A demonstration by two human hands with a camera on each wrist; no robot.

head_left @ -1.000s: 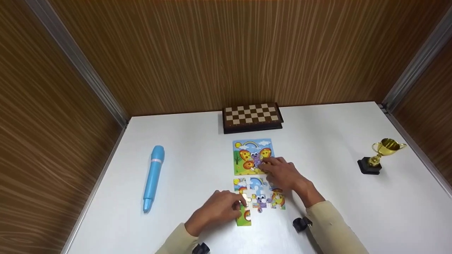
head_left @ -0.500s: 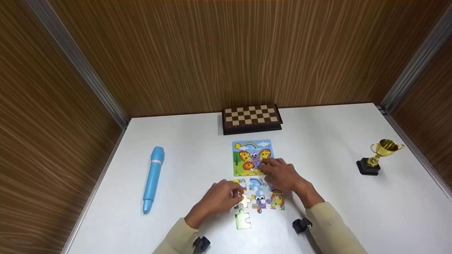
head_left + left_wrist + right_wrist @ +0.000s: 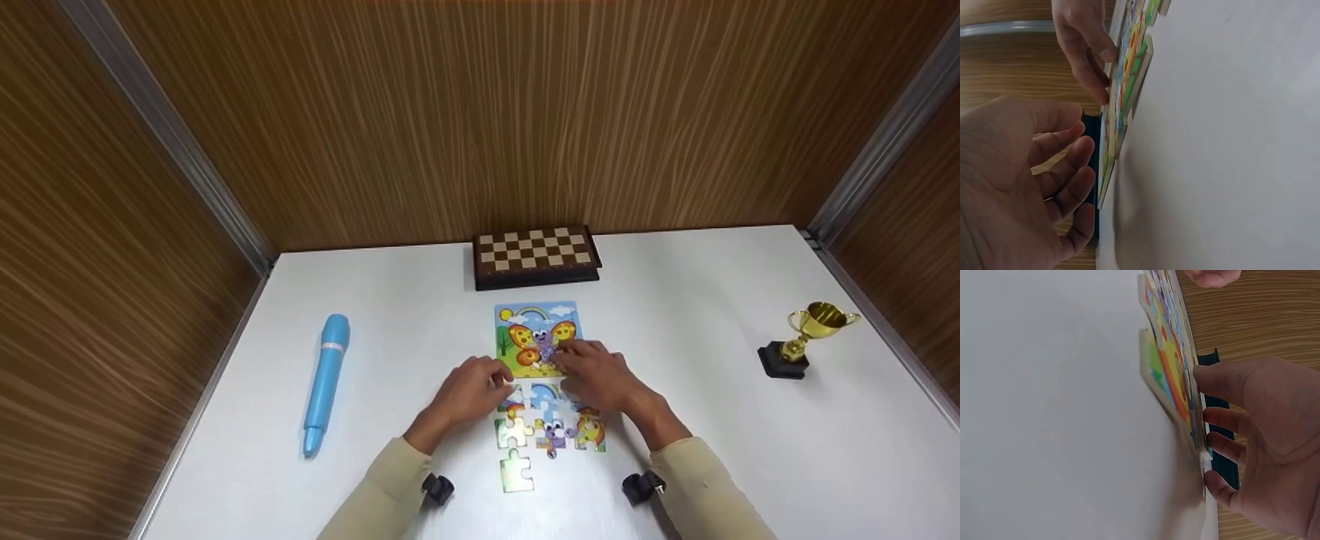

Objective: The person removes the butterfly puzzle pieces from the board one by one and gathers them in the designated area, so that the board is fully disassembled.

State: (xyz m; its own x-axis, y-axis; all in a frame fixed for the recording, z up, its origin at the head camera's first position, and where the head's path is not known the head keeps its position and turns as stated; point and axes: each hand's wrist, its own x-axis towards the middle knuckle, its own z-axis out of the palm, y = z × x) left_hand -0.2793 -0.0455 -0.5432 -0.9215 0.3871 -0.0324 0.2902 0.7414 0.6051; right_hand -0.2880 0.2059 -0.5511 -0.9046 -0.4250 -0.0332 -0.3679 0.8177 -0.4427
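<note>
A butterfly picture board (image 3: 536, 330) lies in the middle of the table, with joined jigsaw pieces (image 3: 551, 431) just in front of it. My right hand (image 3: 600, 381) is at the board's lower right, its fingertips at the surface, and it covers the upper right pieces. Beside the upper left pieces is my left hand (image 3: 469, 394), fingers bent near the board's lower left corner. The left wrist view shows nothing between that hand's thumb and fingers (image 3: 1075, 188). A green piece (image 3: 517, 474) sits lowest on the left, below another left-edge piece (image 3: 513, 433).
A folded chessboard box (image 3: 536, 259) stands behind the picture board. On the left lies a big blue pen-shaped object (image 3: 326, 386); a gold trophy cup (image 3: 817, 322) on a black base is at the right. Wood-grain panels (image 3: 525, 112) wall the white table (image 3: 420, 300).
My left hand has moved up and away from the lower left pieces to beside the top row, uncovering the left-edge pieces. The right hand has stayed in place.
</note>
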